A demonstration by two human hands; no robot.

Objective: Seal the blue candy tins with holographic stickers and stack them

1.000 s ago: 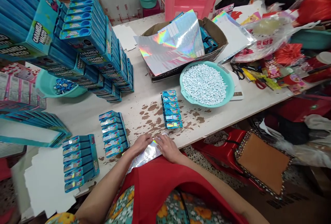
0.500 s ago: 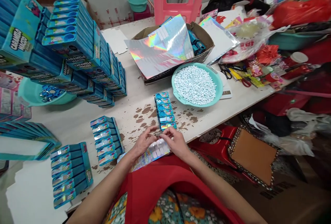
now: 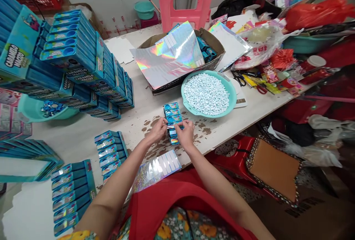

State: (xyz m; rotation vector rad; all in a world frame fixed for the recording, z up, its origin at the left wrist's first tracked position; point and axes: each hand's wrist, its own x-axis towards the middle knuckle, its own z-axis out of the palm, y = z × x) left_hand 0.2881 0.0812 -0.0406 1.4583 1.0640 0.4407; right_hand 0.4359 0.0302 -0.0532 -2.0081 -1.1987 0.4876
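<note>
A row of small blue candy packs (image 3: 172, 112) stands on the table in front of me. Over one of its middle packs, my left hand (image 3: 159, 130) and my right hand (image 3: 185, 133) pinch opposite ends of a small shiny sticker (image 3: 171, 125). Fingers partly cover it, and whether it touches the pack all along is unclear. The nearest pack of the row carries a rainbow-shiny strip. Close to my body lies a holographic sticker sheet (image 3: 158, 166) with several pale strips. A second row of blue packs (image 3: 108, 155) is left of my left forearm.
A teal basin of white candies (image 3: 208, 94) is right of the row. Behind stands a cardboard box (image 3: 219, 51) bearing holographic sheets (image 3: 172, 57). Tall stacks of blue display boxes (image 3: 74, 58) rise at left; another pack row (image 3: 72, 195) lies nearer. Scissors (image 3: 239, 78) lie at right.
Both hands have moved forward from the sticker sheet to the row of packs, bringing a small sticker over one of them. The sheet is now uncovered, and the view has shifted slightly.
</note>
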